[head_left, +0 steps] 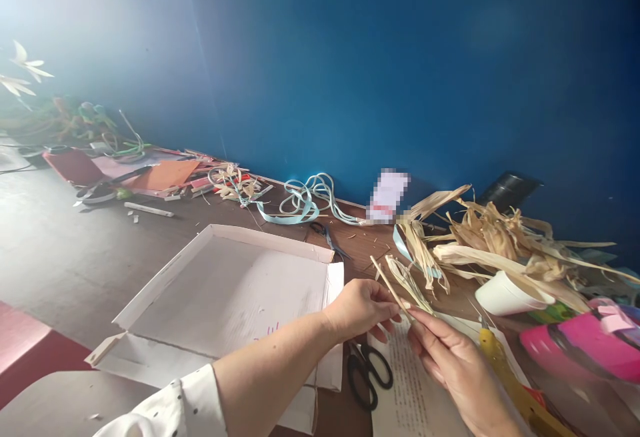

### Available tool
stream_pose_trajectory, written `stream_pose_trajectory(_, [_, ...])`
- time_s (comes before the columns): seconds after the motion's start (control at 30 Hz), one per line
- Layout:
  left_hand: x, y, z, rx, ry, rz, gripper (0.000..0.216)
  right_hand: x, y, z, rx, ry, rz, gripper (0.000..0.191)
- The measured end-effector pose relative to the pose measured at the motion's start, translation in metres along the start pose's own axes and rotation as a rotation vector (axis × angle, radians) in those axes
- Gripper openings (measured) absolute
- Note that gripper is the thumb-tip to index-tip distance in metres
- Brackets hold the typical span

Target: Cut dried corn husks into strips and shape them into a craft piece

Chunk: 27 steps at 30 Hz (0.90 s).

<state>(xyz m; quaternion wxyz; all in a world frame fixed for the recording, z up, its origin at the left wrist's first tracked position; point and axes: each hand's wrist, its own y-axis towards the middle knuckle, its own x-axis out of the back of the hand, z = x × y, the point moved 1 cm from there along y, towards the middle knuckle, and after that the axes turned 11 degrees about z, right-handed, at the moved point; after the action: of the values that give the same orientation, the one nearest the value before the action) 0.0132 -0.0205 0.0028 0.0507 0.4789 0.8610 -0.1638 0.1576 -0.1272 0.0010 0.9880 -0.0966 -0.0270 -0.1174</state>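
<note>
Blue wall (350, 77) fills the far side, table (100, 257) below it. Shallow white cardboard box (235, 283), open side up, lies left of center, its right edge running under the left forearm. Dry husk pile (493, 230) at far right, against the wall. Printed sheet (405, 383) near, flat on the table, partly under the right hand.

Right hand (445, 343): thumb and fingers pinching a thin pale stick (389, 282) near its lower end. Left hand (357, 307): fingers curled in close to the same stick; can't tell if they're gripping it. Stick is between the hands, over the sheet's far edge, tilted, free end pointing far-left.

Pink object (575, 343) at the right, blurred. Yellow-handled tool (505, 363) just right of the right hand. White cup (510, 293) on its side in front of the husk pile. Black-handled scissors (369, 361) near, between box and sheet. Light-blue ribbon (290, 218) beyond the box. Smaller scissors (327, 237) by the box's far right corner.
</note>
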Motion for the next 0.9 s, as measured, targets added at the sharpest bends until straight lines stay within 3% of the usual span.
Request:
stream_pose_trajectory(0.17, [-0.001,-0.001,0.0,0.02,0.007,0.025,0.022,0.007,0.006,-0.006,0.002,-0.065,0.033,0.046])
stream_pose_trajectory(0.3, [-0.002,0.0,-0.002,0.015,0.045,-0.052,0.015,0.003,0.008,-0.007,0.186,-0.34,0.03,0.038])
stream_pose_trajectory(0.43, [-0.005,-0.001,-0.006,0.006,0.065,-0.115,0.012,-0.001,0.006,-0.006,0.318,-0.584,-0.046,0.041])
stream_pose_trajectory(0.53, [-0.007,-0.004,-0.009,0.014,0.042,-0.116,0.013,0.011,0.007,-0.005,0.263,-0.652,-0.189,0.042])
stream_pose_trajectory(0.6, [-0.008,-0.005,-0.01,0.015,0.013,-0.104,0.014,0.021,0.008,-0.002,0.189,-0.584,-0.342,0.047])
stream_pose_trajectory(0.67, [-0.006,-0.005,-0.011,0.006,-0.033,-0.101,0.013,0.024,0.006,0.004,0.167,-0.338,-0.385,0.055])
stream_pose_trajectory(0.77, [-0.003,-0.003,-0.01,-0.011,-0.076,-0.1,0.016,0.012,0.0,0.011,0.134,0.054,-0.137,0.063])
stream_pose_trajectory(0.9, [0.0,-0.001,-0.006,-0.053,-0.041,-0.038,0.022,-0.007,-0.005,0.007,-0.025,0.101,0.023,0.058])
